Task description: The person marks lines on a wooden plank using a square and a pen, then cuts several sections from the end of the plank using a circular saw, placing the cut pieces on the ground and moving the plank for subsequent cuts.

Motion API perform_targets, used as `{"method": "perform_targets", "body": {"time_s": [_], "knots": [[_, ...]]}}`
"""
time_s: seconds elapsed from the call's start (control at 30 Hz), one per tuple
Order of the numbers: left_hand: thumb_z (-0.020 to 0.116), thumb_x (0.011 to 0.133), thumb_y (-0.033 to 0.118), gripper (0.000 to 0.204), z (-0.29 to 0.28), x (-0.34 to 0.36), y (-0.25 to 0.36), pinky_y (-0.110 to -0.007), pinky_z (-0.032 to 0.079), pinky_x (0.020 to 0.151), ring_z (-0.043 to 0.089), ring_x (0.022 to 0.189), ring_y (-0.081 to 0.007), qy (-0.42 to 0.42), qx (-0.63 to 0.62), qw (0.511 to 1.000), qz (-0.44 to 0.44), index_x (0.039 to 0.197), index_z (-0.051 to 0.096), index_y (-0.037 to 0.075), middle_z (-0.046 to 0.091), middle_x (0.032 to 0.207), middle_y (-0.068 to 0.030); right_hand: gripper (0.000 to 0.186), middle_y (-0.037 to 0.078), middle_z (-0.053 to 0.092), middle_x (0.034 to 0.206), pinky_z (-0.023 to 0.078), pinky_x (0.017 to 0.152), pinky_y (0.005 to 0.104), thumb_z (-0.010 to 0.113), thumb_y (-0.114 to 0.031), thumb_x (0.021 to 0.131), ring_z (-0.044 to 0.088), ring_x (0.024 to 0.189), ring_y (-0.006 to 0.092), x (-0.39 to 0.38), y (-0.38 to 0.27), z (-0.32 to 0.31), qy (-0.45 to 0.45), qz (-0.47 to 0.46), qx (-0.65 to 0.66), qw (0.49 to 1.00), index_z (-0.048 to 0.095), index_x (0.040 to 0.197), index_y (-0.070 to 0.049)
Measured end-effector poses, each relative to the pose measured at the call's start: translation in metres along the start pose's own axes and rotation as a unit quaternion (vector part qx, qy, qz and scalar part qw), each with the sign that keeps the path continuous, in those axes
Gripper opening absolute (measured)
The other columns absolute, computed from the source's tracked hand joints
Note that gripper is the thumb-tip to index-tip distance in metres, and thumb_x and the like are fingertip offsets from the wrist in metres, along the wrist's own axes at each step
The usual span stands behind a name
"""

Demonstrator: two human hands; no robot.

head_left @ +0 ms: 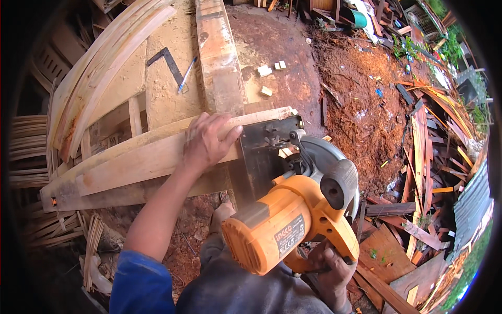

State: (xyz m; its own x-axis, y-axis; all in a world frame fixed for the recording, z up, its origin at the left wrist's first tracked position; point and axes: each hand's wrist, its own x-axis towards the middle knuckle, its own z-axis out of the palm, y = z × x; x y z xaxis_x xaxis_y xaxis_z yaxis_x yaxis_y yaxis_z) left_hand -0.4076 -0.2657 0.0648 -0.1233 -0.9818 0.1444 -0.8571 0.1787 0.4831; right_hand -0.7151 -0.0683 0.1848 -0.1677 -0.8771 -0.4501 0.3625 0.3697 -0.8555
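Note:
My right hand (334, 269) is wrapped round the rear handle of an orange circular saw (277, 214). The saw's dark base plate (261, 167) rests at the right end of a pale wooden board (136, 157), and its round metal guard (319, 152) faces away to the right. My left hand (206, 138) presses on the board just left of the base plate, with its fingers over the far edge and thumb toward the saw. The blade itself is hidden.
Curved planks (104, 68) lie at the far left. Near them a black square (170, 65) and a blue pen (187, 76) rest on the sawdust-covered bench. Small offcuts (264, 70) lie beyond the board. A thick beam (219, 57) runs away from me. Scrap wood (418, 152) covers the ground at right.

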Motion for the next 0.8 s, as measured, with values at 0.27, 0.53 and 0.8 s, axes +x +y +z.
{"method": "perform_targets", "body": {"time_s": [0.27, 0.53, 0.8], "knots": [[0.067, 0.098, 0.039, 0.044, 0.001, 0.001, -0.001, -0.046, 0.051, 0.095, 0.065, 0.101, -0.0358, -0.009, -0.010, 1.000, -0.016, 0.115, 0.073, -0.001, 0.074, 0.114, -0.0177, 0.029, 0.008, 0.064, 0.069, 0.041, 0.048, 0.0266, 0.072, -0.004, 0.089, 0.055, 0.053, 0.0124, 0.004, -0.008, 0.010, 0.018, 0.022, 0.012, 1.000, 0.065, 0.111, 0.013], [0.065, 0.098, 0.041, 0.043, 0.002, 0.002, -0.001, -0.045, 0.050, 0.095, 0.065, 0.099, -0.0333, -0.001, -0.006, 1.000, -0.016, 0.115, 0.074, 0.003, 0.075, 0.113, -0.0138, 0.024, 0.007, 0.063, 0.065, 0.041, 0.049, 0.0264, 0.074, -0.007, 0.090, 0.055, 0.052, 0.0126, 0.009, -0.006, 0.007, -0.007, -0.006, -0.008, 1.000, 0.066, 0.102, 0.012], [0.065, 0.098, 0.043, 0.043, 0.005, 0.002, -0.004, -0.045, 0.050, 0.096, 0.065, 0.099, -0.0334, -0.003, -0.010, 1.000, -0.022, 0.115, 0.074, 0.003, 0.075, 0.113, -0.0138, 0.018, 0.005, 0.065, 0.067, 0.043, 0.051, 0.0256, 0.075, -0.007, 0.090, 0.056, 0.053, 0.0105, 0.012, -0.013, 0.012, 0.000, -0.001, -0.026, 1.000, 0.068, 0.096, 0.009]]}}
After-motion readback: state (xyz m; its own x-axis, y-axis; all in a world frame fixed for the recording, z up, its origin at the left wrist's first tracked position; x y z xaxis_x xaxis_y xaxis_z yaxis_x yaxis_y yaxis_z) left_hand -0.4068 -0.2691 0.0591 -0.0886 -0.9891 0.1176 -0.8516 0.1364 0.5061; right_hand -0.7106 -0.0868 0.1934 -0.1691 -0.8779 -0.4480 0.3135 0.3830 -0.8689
